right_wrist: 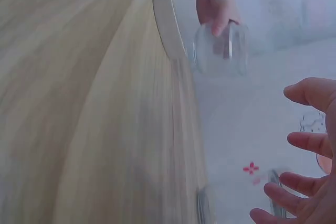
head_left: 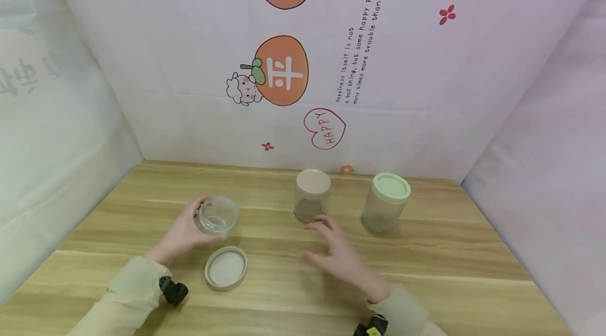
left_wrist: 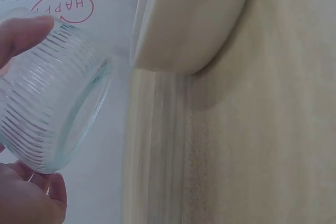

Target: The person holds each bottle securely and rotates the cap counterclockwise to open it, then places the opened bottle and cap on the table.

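My left hand (head_left: 185,231) grips a clear glass jar (head_left: 219,216) with no lid on it. Vertical ribs run along the jar's wall (left_wrist: 52,93) in the left wrist view, where thumb and fingers hold it from two sides. Just in front of that jar a round cream lid (head_left: 226,268) lies on the table. My right hand (head_left: 338,254) holds nothing; its fingers are spread and gently bent in the right wrist view. It is nearest to a glass jar with a beige-pink lid (head_left: 313,182), whose lower edge lies close to the fingertips.
A second closed jar with a light green lid (head_left: 391,187) stands to the right of the beige-pink one. The wooden table (head_left: 464,252) ends at a white printed cloth (head_left: 402,131) at the back, with cloth walls at both sides.
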Tool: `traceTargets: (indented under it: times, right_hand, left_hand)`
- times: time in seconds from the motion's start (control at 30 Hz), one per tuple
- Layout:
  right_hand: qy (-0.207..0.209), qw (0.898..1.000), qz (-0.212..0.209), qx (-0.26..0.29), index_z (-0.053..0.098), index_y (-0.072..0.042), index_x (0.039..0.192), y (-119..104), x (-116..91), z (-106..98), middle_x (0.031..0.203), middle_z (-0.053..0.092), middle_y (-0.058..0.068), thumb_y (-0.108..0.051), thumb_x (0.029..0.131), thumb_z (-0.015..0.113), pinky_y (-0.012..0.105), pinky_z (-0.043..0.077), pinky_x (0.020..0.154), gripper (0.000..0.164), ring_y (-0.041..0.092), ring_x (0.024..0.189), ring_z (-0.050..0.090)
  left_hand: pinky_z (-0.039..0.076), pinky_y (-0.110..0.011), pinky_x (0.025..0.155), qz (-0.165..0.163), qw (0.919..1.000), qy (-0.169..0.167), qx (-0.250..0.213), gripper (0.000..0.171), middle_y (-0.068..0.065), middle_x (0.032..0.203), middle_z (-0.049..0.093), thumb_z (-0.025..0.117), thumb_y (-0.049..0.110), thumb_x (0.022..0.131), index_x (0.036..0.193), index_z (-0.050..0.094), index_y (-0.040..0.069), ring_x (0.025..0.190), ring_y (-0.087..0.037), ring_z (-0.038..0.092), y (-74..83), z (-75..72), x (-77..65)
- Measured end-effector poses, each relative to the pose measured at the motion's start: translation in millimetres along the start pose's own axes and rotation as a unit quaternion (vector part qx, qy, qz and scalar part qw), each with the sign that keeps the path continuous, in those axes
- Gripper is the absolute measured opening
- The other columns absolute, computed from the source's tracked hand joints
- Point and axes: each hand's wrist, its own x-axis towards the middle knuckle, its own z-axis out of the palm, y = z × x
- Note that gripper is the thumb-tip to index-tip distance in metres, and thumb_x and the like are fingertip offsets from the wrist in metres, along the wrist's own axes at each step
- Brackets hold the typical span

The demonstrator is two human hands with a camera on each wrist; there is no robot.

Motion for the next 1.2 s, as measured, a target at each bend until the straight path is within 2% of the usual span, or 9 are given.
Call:
traceTargets:
  times: [0.3, 0.5, 0.7, 0.93, 1.2]
  right_hand:
    - [0.028, 0.998, 0.048, -0.01, 0.056, -0.011, 0.12, 30.0, -20.8, -18.7, 0.128, 0.047, 0.015, -0.023, 0.08, 0.071, 0.053, 0.044, 0.094, 0.044, 0.035, 0.116, 0.049]
    - [0.06, 0.997, 0.054, 0.01, 0.057, -0.004, 0.116, 42.8, -30.4, -29.3, 0.123, 0.051, 0.018, -0.014, 0.08, 0.07, 0.052, 0.048, 0.089, 0.04, 0.034, 0.11, 0.052]
    - [0.107, 0.991, 0.069, 0.035, 0.058, -0.003, 0.114, 49.8, -38.0, -39.4, 0.12, 0.054, 0.016, -0.01, 0.082, 0.068, 0.051, 0.05, 0.087, 0.035, 0.033, 0.106, 0.054]
    - [0.108, 0.991, 0.069, 0.032, 0.057, 0.0, 0.114, 50.3, -42.7, -42.0, 0.121, 0.053, 0.018, -0.012, 0.083, 0.067, 0.048, 0.051, 0.087, 0.035, 0.032, 0.105, 0.056]
    - [0.103, 0.992, 0.071, 0.033, 0.057, 0.001, 0.113, 53.5, -42.7, -42.0, 0.122, 0.053, 0.019, -0.012, 0.083, 0.067, 0.049, 0.05, 0.087, 0.034, 0.032, 0.106, 0.056]
  left_hand:
    - [0.041, -0.057, 0.095, -0.014, 0.9998, -0.004, 0.013, 0.101, -0.024, 0.125, 0.05, 0.088, 0.026, 0.056, 0.135, 0.033, -0.005, 0.112, -0.04, 0.05, -9.2, 2.9, 10.7]
    - [0.038, -0.059, 0.098, -0.036, 0.9991, -0.014, 0.019, 0.103, -0.026, 0.128, 0.048, 0.087, 0.025, 0.056, 0.137, 0.03, -0.006, 0.115, -0.043, 0.048, -14.1, 6.0, 21.5]
    - [0.038, -0.058, 0.098, -0.036, 0.9988, -0.018, 0.026, 0.1, -0.027, 0.126, 0.049, 0.087, 0.026, 0.058, 0.135, 0.032, -0.007, 0.114, -0.043, 0.048, -16.8, 7.0, 28.4]
    - [0.04, -0.057, 0.096, -0.04, 0.9981, -0.029, 0.036, 0.1, -0.027, 0.125, 0.049, 0.086, 0.031, 0.06, 0.135, 0.032, -0.006, 0.112, -0.042, 0.05, -23.9, 6.6, 34.1]
    - [0.039, -0.057, 0.098, -0.031, 0.9975, -0.041, 0.05, 0.103, -0.028, 0.127, 0.05, 0.086, 0.034, 0.059, 0.135, 0.032, -0.009, 0.113, -0.044, 0.049, -32.1, 8.2, 42.8]
